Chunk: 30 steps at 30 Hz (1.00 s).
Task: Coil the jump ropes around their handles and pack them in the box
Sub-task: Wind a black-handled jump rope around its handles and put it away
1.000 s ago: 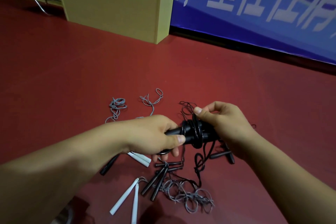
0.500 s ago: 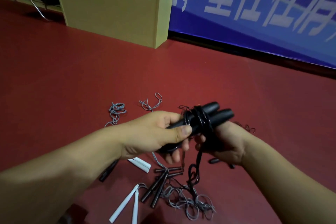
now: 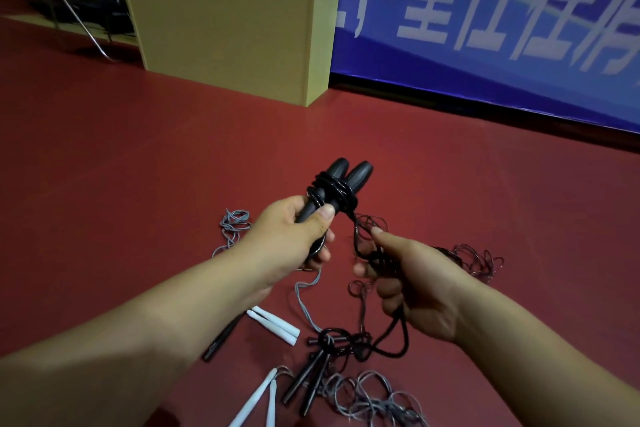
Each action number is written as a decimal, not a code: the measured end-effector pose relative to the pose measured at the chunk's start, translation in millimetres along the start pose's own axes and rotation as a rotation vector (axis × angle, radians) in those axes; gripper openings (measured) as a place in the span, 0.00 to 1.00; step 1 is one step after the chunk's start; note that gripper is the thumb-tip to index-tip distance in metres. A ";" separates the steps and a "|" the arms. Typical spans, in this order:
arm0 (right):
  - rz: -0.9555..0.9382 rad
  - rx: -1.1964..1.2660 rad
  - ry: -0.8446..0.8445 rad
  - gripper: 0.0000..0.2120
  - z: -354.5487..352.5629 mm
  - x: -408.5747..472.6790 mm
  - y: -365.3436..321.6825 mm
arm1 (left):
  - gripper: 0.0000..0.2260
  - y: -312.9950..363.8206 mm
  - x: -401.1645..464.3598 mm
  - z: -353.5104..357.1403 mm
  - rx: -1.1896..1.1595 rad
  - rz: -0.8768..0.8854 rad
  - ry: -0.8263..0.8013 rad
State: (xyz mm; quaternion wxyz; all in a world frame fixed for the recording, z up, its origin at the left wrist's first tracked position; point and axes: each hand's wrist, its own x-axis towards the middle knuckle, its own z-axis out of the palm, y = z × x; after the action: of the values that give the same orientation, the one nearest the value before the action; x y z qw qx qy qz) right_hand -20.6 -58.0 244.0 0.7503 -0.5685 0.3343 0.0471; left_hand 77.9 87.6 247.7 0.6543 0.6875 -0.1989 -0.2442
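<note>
My left hand grips two black handles held side by side, pointing up and away. Several turns of black rope wrap around them. From the wraps the rope runs down to my right hand, which holds the loose black cord between thumb and fingers; more of it hangs in a loop below the palm. Other jump ropes lie on the red floor beneath: white handles, thin black handles and tangled grey cord. A tan box stands at the back.
A blue banner with white characters runs along the back right. Metal chair legs stand at the far left. A grey cord tangle lies left of my hand, a dark one to the right.
The handles have tilted upright in my left hand. My right hand has come off the handles, dropped lower and to the right, and now holds the loose cord.
</note>
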 end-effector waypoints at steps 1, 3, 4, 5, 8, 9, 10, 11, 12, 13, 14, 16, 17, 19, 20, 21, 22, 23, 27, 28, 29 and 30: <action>-0.006 -0.006 0.017 0.12 0.4 -0.3 -0.5 | 0.07 0.2 1.5 -0.5 0.006 0.006 0.026; -0.029 -0.027 0.035 0.11 0.6 -0.7 -1.0 | 0.08 0.9 5.0 -1.7 0.016 0.025 0.083; -0.047 -0.065 0.037 0.10 -0.1 -0.3 0.2 | 0.08 0.9 5.9 -2.1 0.018 0.033 0.107; -0.073 -0.124 0.040 0.10 -0.5 -0.1 1.3 | 0.07 1.4 6.7 -2.5 0.019 0.040 0.126; -0.170 -0.264 0.024 0.10 1.0 -5.2 2.1 | 0.07 0.4 8.1 -4.9 0.036 0.040 0.162; -0.207 -0.288 0.016 0.11 1.7 -6.3 2.0 | 0.07 -0.7 9.0 -6.4 0.043 0.033 0.174; -0.248 -0.312 0.007 0.12 3.0 -7.6 1.3 | 0.07 -1.7 10.3 -8.2 0.050 0.023 0.190; -0.291 -0.337 -0.008 0.12 3.9 -8.1 0.9 | 0.07 -3.0 12.1 -10.3 0.060 0.015 0.210; -0.328 -0.366 -0.023 0.12 4.8 -9.5 0.7 | 0.07 -4.3 14.0 -12.6 0.070 0.011 0.233; -0.359 -0.406 -0.034 0.12 5.0 -10.6 0.7 | 0.07 -5.4 16.1 -14.6 0.084 0.011 0.257; -0.380 -0.455 -0.036 0.13 6.5 -13.7 0.2 | 0.07 -6.1 18.0 -17.5 0.101 0.015 0.285; -0.385 -0.547 -0.013 0.16 7.6 -18.1 0.8 | 0.07 -6.8 21.5 -22.4 0.129 0.020 0.323; -0.376 -0.562 0.006 0.18 7.1 -18.2 1.8 | 0.07 -7.2 22.5 -23.9 0.141 0.020 0.328; -0.353 -0.554 0.057 0.20 6.0 -17.6 2.7 | 0.07 -8.1 23.0 -25.0 0.162 0.018 0.329; -0.342 -0.552 0.097 0.21 5.1 -16.3 2.6 | 0.07 -8.7 23.2 -25.2 0.167 0.019 0.333; -0.342 -0.558 0.148 0.22 2.9 -13.3 3.1 | 0.07 -9.5 23.6 -25.4 0.170 0.022 0.340; -0.353 -0.560 0.204 0.22 1.3 -11.4 3.0 | 0.06 -10.4 24.0 -25.9 0.173 0.025 0.348; -0.372 -0.550 0.252 0.21 -0.4 -9.2 2.6 | 0.06 -11.2 24.8 -26.5 0.179 0.025 0.355; -0.423 -0.507 0.249 0.10 -2.6 -8.6 0.9 | 0.06 -15.9 27.0 -29.8 0.234 0.028 0.360; -0.424 -0.545 0.227 0.11 -3.8 -8.5 1.7 | 0.06 -16.9 27.2 -30.5 0.258 0.039 0.361; -0.419 -0.586 0.211 0.12 -5.4 -8.3 2.8 | 0.06 -17.9 27.2 -31.1 0.288 0.050 0.361; -0.411 -0.623 0.202 0.14 -6.4 -9.3 3.2 | 0.06 -18.6 27.1 -31.9 0.331 0.063 0.360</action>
State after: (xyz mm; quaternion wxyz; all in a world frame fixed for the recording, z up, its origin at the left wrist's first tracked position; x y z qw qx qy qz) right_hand -32.1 -59.6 245.7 0.4986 -0.8261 0.2552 -0.0610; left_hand 117.8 98.4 227.9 0.5649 0.8113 -0.1379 -0.0613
